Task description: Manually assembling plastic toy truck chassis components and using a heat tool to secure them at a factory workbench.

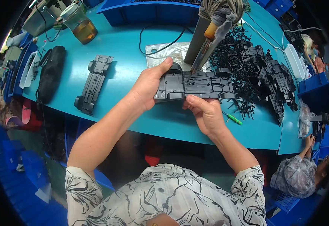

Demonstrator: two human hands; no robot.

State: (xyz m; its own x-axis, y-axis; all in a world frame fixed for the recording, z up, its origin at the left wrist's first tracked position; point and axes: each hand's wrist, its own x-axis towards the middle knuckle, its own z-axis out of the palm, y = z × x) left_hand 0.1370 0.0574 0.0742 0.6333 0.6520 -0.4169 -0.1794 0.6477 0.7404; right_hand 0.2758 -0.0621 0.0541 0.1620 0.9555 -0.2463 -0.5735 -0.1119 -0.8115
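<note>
Both my hands grip a black plastic toy car chassis [206, 90], holding it level above the table's near side. My left hand [148, 86] is closed around its left end, thumb along the far edge. My right hand [206, 112] pinches the near edge around the middle, thumb on top. Over the chassis slants a soldering iron [202, 54] with an orange-brown collar and cloth wrapping, fixed beside an upright metal bar [194, 43]. Its tip meets or nearly meets the chassis surface; I cannot tell which. A second chassis [95, 83] lies on the table to the left.
Small black branched parts [238, 56] and stacked chassis [277, 81] heap up at the right. A green-handled screwdriver [235, 119] lies near the front edge. A metal plate [153, 52], a jar of amber liquid [83, 28], a black pouch [52, 73] and a blue bin [145, 14] stand around.
</note>
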